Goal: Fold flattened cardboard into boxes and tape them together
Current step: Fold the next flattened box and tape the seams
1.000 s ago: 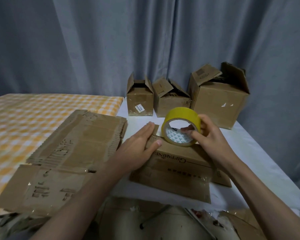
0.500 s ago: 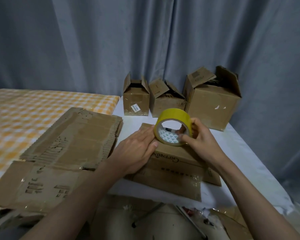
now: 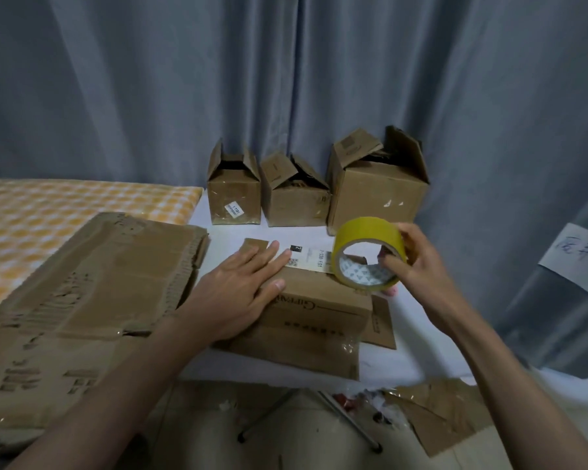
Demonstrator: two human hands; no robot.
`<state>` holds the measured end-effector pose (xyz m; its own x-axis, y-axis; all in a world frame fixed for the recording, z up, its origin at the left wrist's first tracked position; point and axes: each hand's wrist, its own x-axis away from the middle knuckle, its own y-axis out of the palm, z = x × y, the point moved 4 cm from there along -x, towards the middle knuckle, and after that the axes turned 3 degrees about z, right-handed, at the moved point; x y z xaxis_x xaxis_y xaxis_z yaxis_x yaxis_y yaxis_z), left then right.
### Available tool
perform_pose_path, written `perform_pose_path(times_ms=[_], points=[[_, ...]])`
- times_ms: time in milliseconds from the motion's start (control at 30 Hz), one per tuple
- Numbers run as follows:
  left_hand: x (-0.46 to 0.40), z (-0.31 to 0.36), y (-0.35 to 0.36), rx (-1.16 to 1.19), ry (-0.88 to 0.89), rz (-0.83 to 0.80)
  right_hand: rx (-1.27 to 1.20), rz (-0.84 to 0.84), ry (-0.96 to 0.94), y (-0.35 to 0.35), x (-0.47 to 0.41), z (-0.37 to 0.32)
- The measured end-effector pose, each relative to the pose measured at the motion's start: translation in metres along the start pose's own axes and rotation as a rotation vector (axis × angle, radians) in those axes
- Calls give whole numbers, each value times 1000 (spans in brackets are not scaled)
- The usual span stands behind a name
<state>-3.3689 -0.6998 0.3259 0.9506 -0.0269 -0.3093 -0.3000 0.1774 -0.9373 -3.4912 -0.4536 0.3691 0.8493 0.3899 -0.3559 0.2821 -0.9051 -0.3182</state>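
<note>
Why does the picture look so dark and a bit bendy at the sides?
In the head view the light is dim and bluish, so the curtain looks gloomy. The wide lens bends the edges. The yellow tape roll and right hand look slightly smeared. Small glints shine on the flattened cardboard.

We have one head-worn view, looking forward and down from close above the white counter (image 3: 401,361), facing the grey pleated curtain (image 3: 286,79) behind it.

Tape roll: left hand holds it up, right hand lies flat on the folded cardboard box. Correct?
No, the hands are swapped. In the head view the right hand holds the yellow tape roll, and the left hand lies flat on the folded cardboard box.
</note>
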Motion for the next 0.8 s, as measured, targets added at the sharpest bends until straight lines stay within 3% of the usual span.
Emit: perform_pose_path(times_ms=[167,400,567,667,800], points=[[-11,15,1,-89,-34,1,-93,-98,89,-2,8,14],[-24,42,23,-26,-39,-7,-120,-20,89,3,12,17],[-23,37,24,-56,-38,26,-34,66,-3,-19,6,10],[-24,36,26,-49,-40,17,195,202,-78,-57,7,10],[-24,36,24,-37,-36,16,310,122,-45,-60,13,22]])
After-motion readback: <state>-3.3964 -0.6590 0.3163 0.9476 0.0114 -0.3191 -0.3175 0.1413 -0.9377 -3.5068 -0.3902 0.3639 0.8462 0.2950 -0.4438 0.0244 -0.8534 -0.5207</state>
